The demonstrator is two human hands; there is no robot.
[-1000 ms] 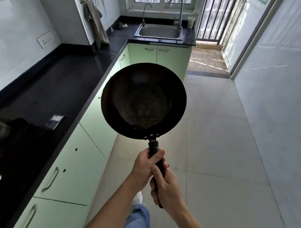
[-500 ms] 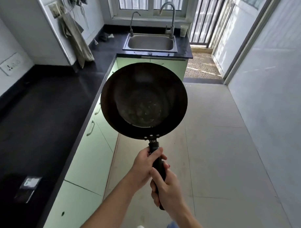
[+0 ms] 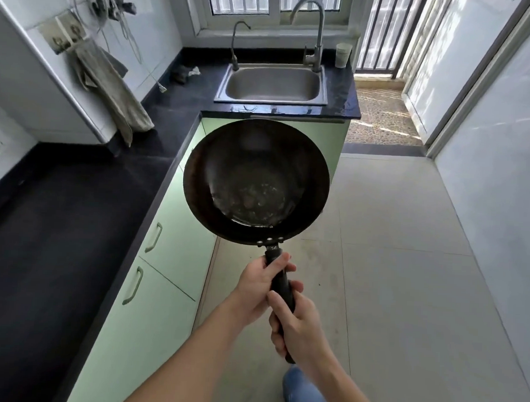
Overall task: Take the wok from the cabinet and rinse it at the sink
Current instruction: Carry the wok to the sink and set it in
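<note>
The wok (image 3: 255,182) is black, its base mottled with dull grey and brown patches. The surface (image 3: 61,223) is black, faintly speckled near the steel-grey sink (image 3: 271,100). The cupboard doors (image 3: 151,317) are pale green, the floor (image 3: 405,266) pale beige tile. The hanging cloth (image 3: 111,87) is grey-beige.

Wok (image 3: 255,182): dark metal, mostly matt, with a dull sheen and speckled residue on the worn base. Handle (image 3: 280,284): black, matt, looks plastic. Sink (image 3: 272,86) and tap (image 3: 316,31): brushed steel, satin. Counter (image 3: 61,223): black, stone-look, glossy at the edge by the sink. Cabinets (image 3: 178,249): pale green, smooth, slight sheen. Towel (image 3: 111,87): rough grey cloth. Floor (image 3: 406,251): smooth matt tiles. Wall (image 3: 499,179): glossy white tile.
</note>
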